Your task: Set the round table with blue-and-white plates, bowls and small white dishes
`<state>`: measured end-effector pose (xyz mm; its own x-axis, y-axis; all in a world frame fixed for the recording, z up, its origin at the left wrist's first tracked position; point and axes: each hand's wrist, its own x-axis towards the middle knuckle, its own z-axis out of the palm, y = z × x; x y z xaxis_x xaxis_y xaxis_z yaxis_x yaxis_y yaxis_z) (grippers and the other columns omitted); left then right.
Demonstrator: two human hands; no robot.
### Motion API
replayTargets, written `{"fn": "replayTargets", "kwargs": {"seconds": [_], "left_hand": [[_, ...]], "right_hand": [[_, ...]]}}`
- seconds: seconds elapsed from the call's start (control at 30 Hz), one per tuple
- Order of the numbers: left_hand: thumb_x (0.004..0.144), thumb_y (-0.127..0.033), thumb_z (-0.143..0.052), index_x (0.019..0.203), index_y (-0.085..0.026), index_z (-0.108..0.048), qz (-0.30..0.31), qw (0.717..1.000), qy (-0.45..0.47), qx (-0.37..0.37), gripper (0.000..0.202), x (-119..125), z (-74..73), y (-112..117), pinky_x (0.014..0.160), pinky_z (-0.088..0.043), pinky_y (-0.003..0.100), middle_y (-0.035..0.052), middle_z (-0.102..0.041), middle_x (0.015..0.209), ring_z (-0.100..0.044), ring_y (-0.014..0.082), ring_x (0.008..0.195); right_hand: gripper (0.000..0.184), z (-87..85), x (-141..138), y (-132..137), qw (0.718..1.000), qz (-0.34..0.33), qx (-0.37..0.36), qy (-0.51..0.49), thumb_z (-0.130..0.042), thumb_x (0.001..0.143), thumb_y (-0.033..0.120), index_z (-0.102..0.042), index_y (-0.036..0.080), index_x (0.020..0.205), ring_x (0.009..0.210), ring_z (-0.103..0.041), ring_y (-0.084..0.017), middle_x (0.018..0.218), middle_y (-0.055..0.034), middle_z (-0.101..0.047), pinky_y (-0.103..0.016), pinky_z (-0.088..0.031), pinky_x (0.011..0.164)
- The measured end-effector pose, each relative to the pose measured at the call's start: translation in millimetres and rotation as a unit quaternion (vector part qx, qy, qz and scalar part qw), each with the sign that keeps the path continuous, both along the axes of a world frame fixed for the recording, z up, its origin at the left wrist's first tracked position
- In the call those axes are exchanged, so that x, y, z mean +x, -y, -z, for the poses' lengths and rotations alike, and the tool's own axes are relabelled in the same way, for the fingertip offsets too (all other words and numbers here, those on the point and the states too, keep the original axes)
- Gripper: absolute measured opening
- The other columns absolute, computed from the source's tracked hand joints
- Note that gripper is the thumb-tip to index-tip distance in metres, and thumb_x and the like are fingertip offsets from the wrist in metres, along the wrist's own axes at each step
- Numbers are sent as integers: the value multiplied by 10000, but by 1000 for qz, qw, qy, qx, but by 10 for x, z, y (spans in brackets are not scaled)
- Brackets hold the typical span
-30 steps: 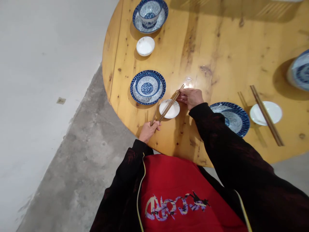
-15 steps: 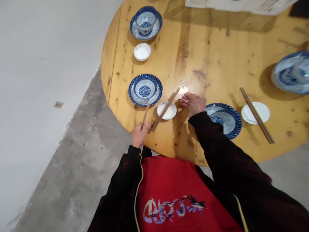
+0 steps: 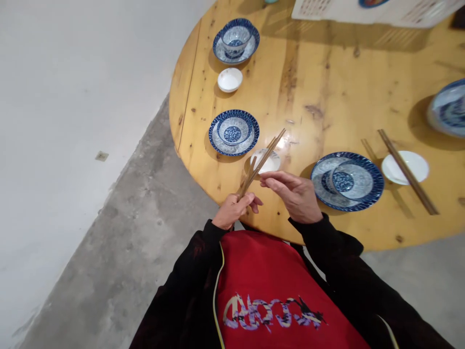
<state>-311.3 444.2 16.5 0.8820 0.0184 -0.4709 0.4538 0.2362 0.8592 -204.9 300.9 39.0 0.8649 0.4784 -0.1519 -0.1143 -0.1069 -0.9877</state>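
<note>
My left hand (image 3: pixel 233 211) is closed on the lower ends of wooden chopsticks (image 3: pixel 264 159) that slant up and right over a small white dish (image 3: pixel 273 163) near the table's front edge. My right hand (image 3: pixel 296 195) hovers beside them with its fingers stretched out, holding nothing, fingertips close to the sticks just above my left hand. I cannot tell whether the chopsticks rest on the dish or are lifted off it. A blue patterned plate with a bowl (image 3: pixel 234 132) sits left of the dish, and another such plate with a bowl (image 3: pixel 347 181) sits to its right.
The round wooden table (image 3: pixel 327 97) also bears a third plate with a bowl (image 3: pixel 236 39), a white dish (image 3: pixel 229 79), another white dish (image 3: pixel 405 166) with chopsticks (image 3: pixel 407 171) across it, and a large blue plate (image 3: pixel 448 107) at the right edge. Concrete floor lies to the left.
My right hand has pulled back from the table toward my left hand. My left hand has shifted right and now grips the ends of the chopsticks over the dish. The view has shifted slightly.
</note>
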Motion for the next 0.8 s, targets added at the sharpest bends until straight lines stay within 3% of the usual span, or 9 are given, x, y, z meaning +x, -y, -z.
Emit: {"fn": "replayTargets", "kwargs": {"seconds": [0.1,0.23,0.4,0.53,0.6,0.67,0.73,0.8], "left_hand": [[905,-710,-496,907,-121,-759,59,997,8,-56,645,-35,-24,27,499,-189,275,50,-635,695,-258,65,488],[872,-749,-528,881,-115,-774,104,989,26,-103,680,-100,-24,44,490,-186,268,56,-636,670,-260,54,470],[860,-752,-572,862,-104,-779,114,984,49,-130,680,-183,-34,83,474,-208,260,47,-616,636,-252,34,437],[850,-738,-607,898,-108,-782,107,987,45,-110,655,-209,-41,154,482,-243,259,46,-621,644,-299,45,454],[838,-730,-637,972,-116,-784,92,988,43,-113,645,-211,-37,194,496,-278,253,67,-670,733,-359,55,485],[844,-737,-636,1050,-125,-778,60,988,47,-132,661,-205,-41,227,581,-396,260,112,-729,873,-522,97,591],[892,-758,-552,1091,-136,-771,-1,987,48,-151,689,-190,-64,246,764,-499,312,156,-758,1030,-677,192,843],[950,-766,-416,1100,-146,-770,-86,983,31,-162,730,-164,-106,257,925,-513,369,167,-757,1155,-688,269,1098]], "right_hand": [[199,-122,-76,-51,999,-39,0,13,-782,817,469,-821,298,912,843,-708,-212,878,-20,-760,-347,-611,814],[180,-150,-142,-67,998,-54,-3,19,-796,799,462,-820,288,839,808,-694,-213,848,-14,-755,-346,-598,787],[155,-170,-202,-40,995,-91,-9,35,-777,808,443,-822,299,846,780,-691,-218,823,-5,-763,-354,-592,726],[154,-250,-198,3,991,-118,-10,70,-756,827,406,-797,287,737,706,-666,-187,748,-3,-730,-307,-563,641],[145,-300,-174,50,992,-97,-6,77,-757,827,398,-789,304,723,656,-641,-171,702,7,-701,-295,-552,602],[115,-354,-127,126,995,-48,0,83,-765,825,388,-788,323,734,628,-629,-165,670,15,-679,-296,-557,593],[85,-413,-56,229,995,26,9,97,-769,822,368,-794,322,755,601,-619,-161,650,15,-667,-303,-562,587],[64,-474,28,345,987,111,32,113,-773,809,339,-807,301,770,568,-599,-155,639,7,-664,-312,-551,569]]}}
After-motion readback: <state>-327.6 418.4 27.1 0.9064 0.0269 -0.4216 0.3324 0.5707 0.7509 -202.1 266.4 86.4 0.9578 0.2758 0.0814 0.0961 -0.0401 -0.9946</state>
